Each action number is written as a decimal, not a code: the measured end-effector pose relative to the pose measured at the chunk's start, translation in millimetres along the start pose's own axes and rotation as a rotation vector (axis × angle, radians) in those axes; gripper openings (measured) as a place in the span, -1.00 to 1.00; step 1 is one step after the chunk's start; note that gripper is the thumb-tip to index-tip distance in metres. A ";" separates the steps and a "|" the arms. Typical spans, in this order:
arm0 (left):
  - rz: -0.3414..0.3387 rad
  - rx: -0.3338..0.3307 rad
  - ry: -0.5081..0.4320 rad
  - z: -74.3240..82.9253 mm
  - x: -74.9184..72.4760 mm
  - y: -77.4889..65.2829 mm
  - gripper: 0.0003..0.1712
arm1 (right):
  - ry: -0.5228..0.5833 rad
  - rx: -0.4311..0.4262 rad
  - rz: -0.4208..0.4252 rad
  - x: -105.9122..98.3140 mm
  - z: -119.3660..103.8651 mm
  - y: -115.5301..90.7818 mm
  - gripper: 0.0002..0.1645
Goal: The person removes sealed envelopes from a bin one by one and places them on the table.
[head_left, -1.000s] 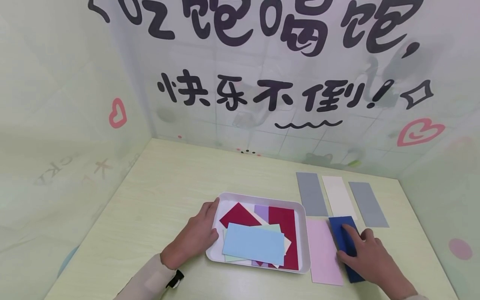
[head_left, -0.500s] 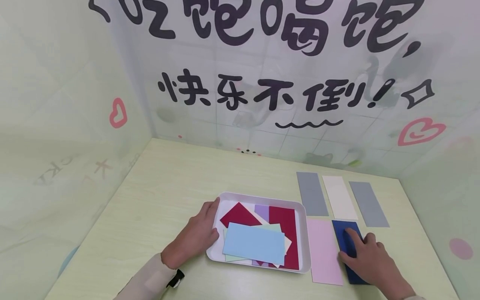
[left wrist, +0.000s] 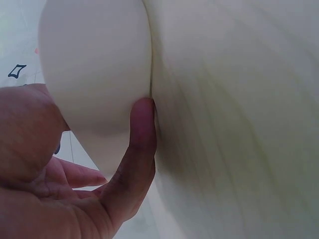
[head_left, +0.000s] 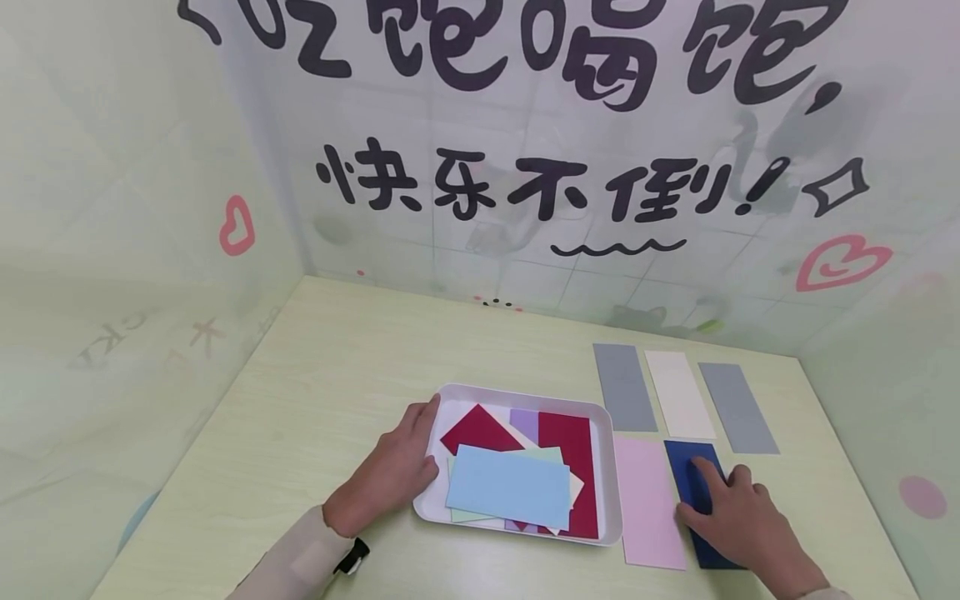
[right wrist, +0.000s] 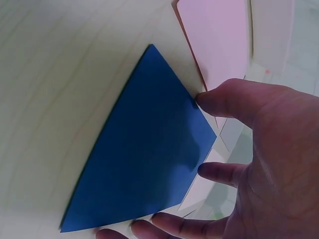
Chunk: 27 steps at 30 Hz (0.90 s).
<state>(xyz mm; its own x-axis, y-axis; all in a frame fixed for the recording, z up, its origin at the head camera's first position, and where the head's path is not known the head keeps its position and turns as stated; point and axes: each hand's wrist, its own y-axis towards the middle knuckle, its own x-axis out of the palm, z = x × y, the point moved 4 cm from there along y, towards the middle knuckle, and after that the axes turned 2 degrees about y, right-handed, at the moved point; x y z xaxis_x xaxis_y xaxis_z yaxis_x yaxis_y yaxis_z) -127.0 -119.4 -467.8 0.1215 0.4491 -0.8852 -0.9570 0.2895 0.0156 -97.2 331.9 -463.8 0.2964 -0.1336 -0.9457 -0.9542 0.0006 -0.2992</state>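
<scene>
My left hand holds the left side of a white tray, and in the left wrist view a finger presses against the tray's pale outer wall. Flat rectangular cards lie overlapped in the tray, a light blue card on top of dark red, pale green, cream and purple ones. On the right, my right hand spans a dark blue card lying on the table. The right wrist view has the thumb at one long edge of the dark blue card and several fingers along its other edges.
A pink card lies between the tray and the dark blue card. Behind them are a grey card, a whitish card and another grey card. Printed sheets enclose the table at the back and sides.
The dark blue card, with my right hand on it, has slid slightly toward me and to the right, leaving it below the whitish card. My left hand and the tray have stayed put.
</scene>
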 end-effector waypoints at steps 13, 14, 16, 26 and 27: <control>0.000 -0.009 -0.002 -2.7 0.7 0.2 -0.07 | -0.058 -0.089 0.144 -13.8 -22.9 4.6 -0.15; -0.002 -0.011 -0.004 -2.8 0.8 0.0 -0.07 | -0.061 -0.107 0.168 -15.5 -27.8 4.8 -0.18; -0.005 -0.014 -0.006 -3.1 1.2 0.0 -0.06 | -0.060 -0.142 0.215 -18.7 -38.6 5.3 -0.23; -0.006 -0.018 -0.011 -1.8 0.7 -0.5 -0.06 | -0.090 -0.294 0.375 -34.0 -93.5 8.7 -0.32; -0.005 -0.017 -0.011 -1.6 0.5 -0.4 -0.06 | -0.096 -0.305 0.378 -34.4 -98.5 9.5 -0.33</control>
<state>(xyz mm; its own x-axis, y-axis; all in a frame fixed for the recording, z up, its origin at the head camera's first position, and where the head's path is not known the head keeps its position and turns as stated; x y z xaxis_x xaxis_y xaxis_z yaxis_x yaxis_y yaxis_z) -126.9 -120.7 -469.1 0.1288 0.4571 -0.8800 -0.9607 0.2777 0.0036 -120.5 238.9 -421.6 -0.0840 -0.0881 -0.9926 -0.9597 -0.2611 0.1044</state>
